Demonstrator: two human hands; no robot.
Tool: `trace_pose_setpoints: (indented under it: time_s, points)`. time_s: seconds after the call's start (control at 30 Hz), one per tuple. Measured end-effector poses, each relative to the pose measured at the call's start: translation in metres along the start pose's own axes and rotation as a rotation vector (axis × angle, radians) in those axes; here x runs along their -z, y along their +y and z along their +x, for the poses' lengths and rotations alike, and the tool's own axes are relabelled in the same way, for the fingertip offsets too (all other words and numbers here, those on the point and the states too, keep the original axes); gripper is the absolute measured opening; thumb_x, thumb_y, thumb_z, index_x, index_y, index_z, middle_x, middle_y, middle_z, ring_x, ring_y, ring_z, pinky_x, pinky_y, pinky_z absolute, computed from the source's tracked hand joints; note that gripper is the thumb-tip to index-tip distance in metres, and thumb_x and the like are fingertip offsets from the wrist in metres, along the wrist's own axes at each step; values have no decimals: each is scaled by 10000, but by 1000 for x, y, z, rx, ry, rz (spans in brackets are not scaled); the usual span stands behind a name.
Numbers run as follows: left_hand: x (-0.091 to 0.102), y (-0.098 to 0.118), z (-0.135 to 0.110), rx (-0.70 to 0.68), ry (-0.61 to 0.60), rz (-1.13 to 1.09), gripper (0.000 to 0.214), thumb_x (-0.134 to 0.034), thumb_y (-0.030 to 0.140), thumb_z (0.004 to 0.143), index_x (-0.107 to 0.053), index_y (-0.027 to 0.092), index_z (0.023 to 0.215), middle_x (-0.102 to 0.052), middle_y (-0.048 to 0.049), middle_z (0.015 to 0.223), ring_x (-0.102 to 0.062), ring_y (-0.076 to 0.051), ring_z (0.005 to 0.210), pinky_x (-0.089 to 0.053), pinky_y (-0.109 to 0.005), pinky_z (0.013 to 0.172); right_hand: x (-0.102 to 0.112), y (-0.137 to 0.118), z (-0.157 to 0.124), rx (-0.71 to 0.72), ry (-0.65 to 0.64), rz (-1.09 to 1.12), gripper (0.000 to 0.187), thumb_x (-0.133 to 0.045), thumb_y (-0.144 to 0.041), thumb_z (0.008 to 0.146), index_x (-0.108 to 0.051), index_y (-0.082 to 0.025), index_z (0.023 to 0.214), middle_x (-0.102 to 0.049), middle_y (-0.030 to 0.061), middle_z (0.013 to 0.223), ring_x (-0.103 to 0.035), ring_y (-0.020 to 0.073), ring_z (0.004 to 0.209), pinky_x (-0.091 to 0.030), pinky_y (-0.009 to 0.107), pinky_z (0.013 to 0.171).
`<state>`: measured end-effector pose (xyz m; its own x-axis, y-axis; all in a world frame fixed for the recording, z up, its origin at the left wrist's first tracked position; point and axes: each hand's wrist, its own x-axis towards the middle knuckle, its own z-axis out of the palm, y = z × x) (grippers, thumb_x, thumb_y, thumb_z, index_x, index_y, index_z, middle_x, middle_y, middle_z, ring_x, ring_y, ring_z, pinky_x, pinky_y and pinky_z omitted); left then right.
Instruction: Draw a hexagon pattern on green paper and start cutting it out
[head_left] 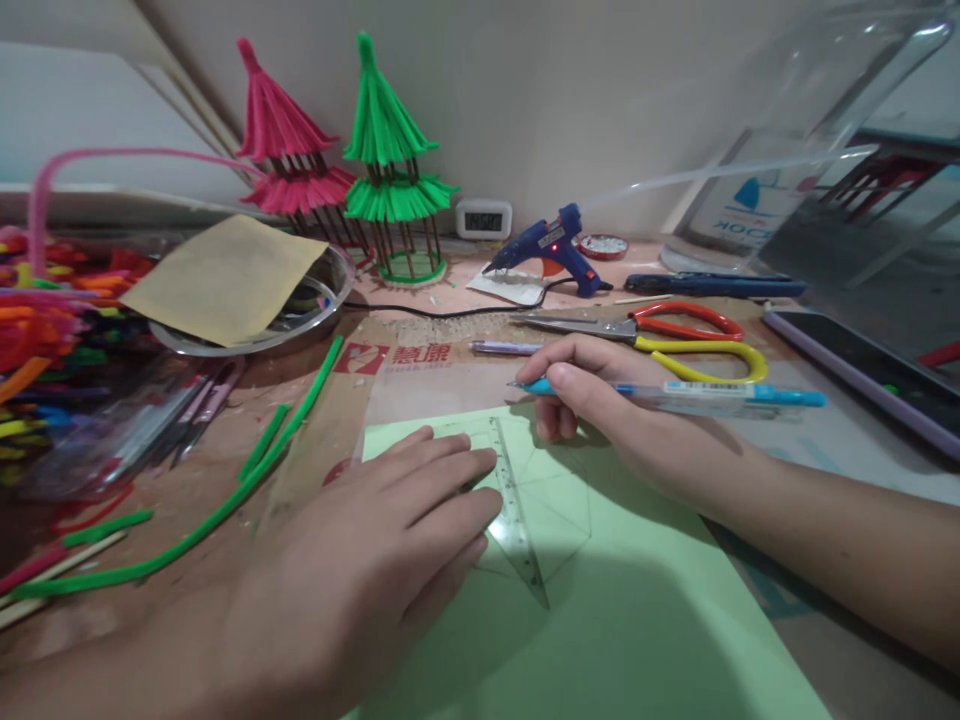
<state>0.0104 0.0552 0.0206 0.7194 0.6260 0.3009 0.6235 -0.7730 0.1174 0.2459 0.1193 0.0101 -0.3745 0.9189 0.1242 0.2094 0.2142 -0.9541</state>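
Observation:
A sheet of light green paper [645, 620] lies in front of me, with thin drawn lines forming a many-sided figure. Across it rests a clear ruler with a slanted edge [517, 530], partly under my left hand [405, 520]. That hand lies flat, fingers stretched over the ruler and paper. My right hand [585, 390] grips a light blue pen [637, 390] near its tip, which points left above the paper's far edge. Just beyond that hand are scissors [675, 335] with red and yellow handles and a slim purple pen [506, 348].
A blue glue gun [544, 250] with a red light stands at the back beside a small digital clock [484, 219]. Pink [292, 150] and green [394, 170] pipe-cleaner towers stand left of it. A phone [870, 370] lies right; a metal bowl [341, 280] and pipe cleaners [285, 450] lie left.

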Motion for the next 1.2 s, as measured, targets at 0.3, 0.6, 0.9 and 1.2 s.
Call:
trace_pose_setpoints:
  time_s: [0.3, 0.6, 0.9, 1.2]
  points:
    - [1, -1, -1, -3, -18, -16, 312, -443, 142, 1014, -704, 239, 1155, -739, -70, 1273, -716, -280, 1110, -580, -491, 1012, -1, -1, 0, 5, -5, -1, 212, -523, -374, 1039, -633, -194, 1019, -669, -10, 724, -595, 126, 669, -449, 255, 632]
    - [-6, -1, -2, 24, 43, 12, 332, -422, 153, 993, -738, 246, 1026, -765, -43, 1214, -741, -214, 1063, -564, -374, 1052, 0, -4, -1, -38, 5, -23, 230, -539, -408, 1029, -658, -213, 999, -690, 4, 720, -601, 139, 653, -459, 261, 602]
    - [-6, -11, -7, -106, 48, 99, 374, -410, 187, 955, -714, 256, 1161, -751, -10, 1274, -714, -212, 1165, -525, -324, 1086, 1, -4, -3, -68, 27, -60, 239, -551, -434, 1029, -684, -236, 1014, -713, 10, 739, -626, 146, 662, -474, 258, 592]
    - [-6, -13, -10, 20, 2, -39, 394, -501, 248, 939, -724, 341, 1250, -706, 17, 1362, -721, -263, 1174, -634, -334, 909, 0, -7, -3, -63, 43, -69, 210, -566, -395, 1021, -693, -230, 990, -711, 10, 701, -627, 151, 634, -441, 267, 561]
